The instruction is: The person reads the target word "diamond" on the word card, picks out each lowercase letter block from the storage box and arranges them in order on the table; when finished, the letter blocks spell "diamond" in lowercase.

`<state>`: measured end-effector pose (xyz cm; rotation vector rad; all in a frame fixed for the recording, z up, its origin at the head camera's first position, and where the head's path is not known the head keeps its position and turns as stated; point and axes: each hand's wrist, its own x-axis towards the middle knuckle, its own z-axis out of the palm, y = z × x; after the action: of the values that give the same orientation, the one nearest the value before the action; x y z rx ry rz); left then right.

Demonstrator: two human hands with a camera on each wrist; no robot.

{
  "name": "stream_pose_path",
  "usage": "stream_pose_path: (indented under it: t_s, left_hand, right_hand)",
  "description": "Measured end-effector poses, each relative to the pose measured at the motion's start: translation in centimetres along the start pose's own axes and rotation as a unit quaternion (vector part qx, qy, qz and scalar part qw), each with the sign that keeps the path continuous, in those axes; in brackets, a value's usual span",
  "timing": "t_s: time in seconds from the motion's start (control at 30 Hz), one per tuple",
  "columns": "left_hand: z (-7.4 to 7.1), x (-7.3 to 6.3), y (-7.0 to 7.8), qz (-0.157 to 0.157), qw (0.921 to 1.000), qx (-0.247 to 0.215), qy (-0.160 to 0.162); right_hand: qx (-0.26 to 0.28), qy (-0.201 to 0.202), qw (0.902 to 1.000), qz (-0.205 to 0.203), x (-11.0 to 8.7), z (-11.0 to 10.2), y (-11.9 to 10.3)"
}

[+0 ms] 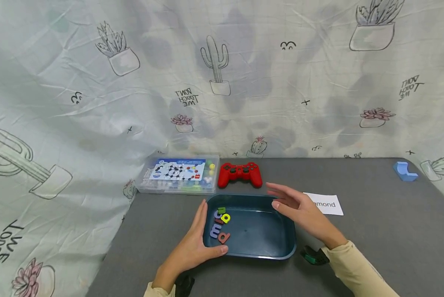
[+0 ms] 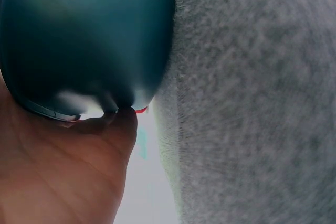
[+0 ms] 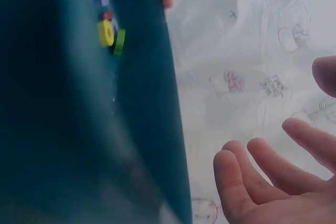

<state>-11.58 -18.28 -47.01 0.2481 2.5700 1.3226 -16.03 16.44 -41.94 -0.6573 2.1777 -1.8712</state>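
Observation:
A dark teal plastic tray (image 1: pixel 259 231) lies on the grey table. Small coloured letters gather at its left end: a purple m (image 1: pixel 215 230), a brown letter (image 1: pixel 223 237), a yellow letter (image 1: pixel 225 218), a green one (image 1: pixel 221 210) and others partly overlapped. My left hand (image 1: pixel 192 247) holds the tray's near left corner, fingers along the left side and thumb at the front rim. In the left wrist view that hand (image 2: pixel 68 166) touches the tray wall. My right hand (image 1: pixel 303 210) hovers by the tray's right far corner, fingers spread and holding nothing; the right wrist view shows its fingers (image 3: pixel 273 174) apart from the tray.
Behind the tray are a clear plastic case (image 1: pixel 179 175) of model parts and a red game controller (image 1: pixel 240 175). A white card (image 1: pixel 327 205) reading "mond", partly covered, lies beyond my right hand. A blue block (image 1: pixel 405 171) sits far right. Patterned cloth (image 1: pixel 244 115) hangs behind.

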Motion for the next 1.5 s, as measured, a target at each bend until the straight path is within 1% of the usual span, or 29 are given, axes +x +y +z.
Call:
stream_pose_path:
  t_s: [0.13, 0.43, 0.63, 0.97, 1.13, 1.37, 1.5]
  left_hand:
    - [0.0, 0.0, 0.1, -0.005, 1.0000, 0.006, 0.001]
    - [0.0, 0.1, 0.3, -0.003, 1.0000, 0.002, 0.002]
    - [0.2, 0.1, 0.1, 0.009, 1.0000, -0.003, 0.001]
    - [0.2, 0.0, -0.2, 0.013, 0.9999, -0.008, 0.000]
    - [0.2, 0.0, -0.3, 0.016, 0.9998, -0.012, 0.000]
    - [0.2, 0.0, -0.3, 0.016, 0.9998, -0.015, -0.003]
    - [0.0, 0.0, -0.4, 0.017, 0.9996, -0.020, -0.007]
  right_hand:
    - [-0.005, -0.018, 0.9997, -0.012, 0.8, 1.0, -0.3]
    - [-0.036, -0.069, 0.9952, -0.060, 3.0, 3.0, -1.0]
    - [-0.048, -0.089, 0.9919, -0.076, 3.9, 3.9, -1.4]
    - [-0.056, -0.127, 0.9868, -0.083, 5.1, 5.2, -1.6]
    - [-0.073, -0.149, 0.9833, -0.076, 5.8, 6.0, -1.6]
    - [-0.091, -0.175, 0.9775, -0.076, 6.8, 7.2, -1.1]
    - [-0.099, -0.189, 0.9748, -0.065, 7.3, 7.9, -0.8]
